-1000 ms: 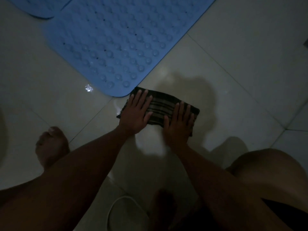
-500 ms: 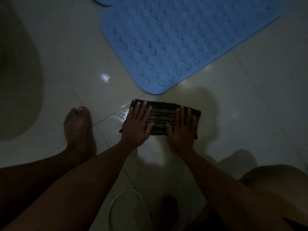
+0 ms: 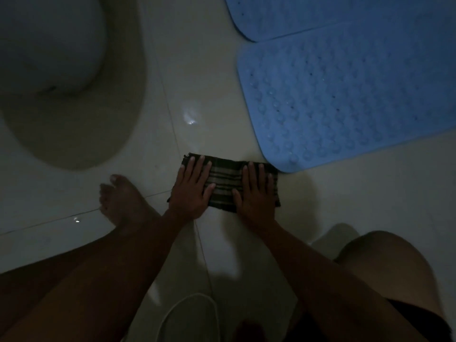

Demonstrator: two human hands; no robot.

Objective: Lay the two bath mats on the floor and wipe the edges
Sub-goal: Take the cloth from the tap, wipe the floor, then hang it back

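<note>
I see both hands flat, fingers spread, left hand and right hand pressing the folded striped cloth on the floor, touching the nearer blue bath mat corner; the second mat lies beyond.

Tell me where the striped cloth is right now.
In the head view the striped cloth lies flat on the tiled floor at centre, pressed under the left hand and right hand, its right end at the nearer blue mat's corner.
</note>
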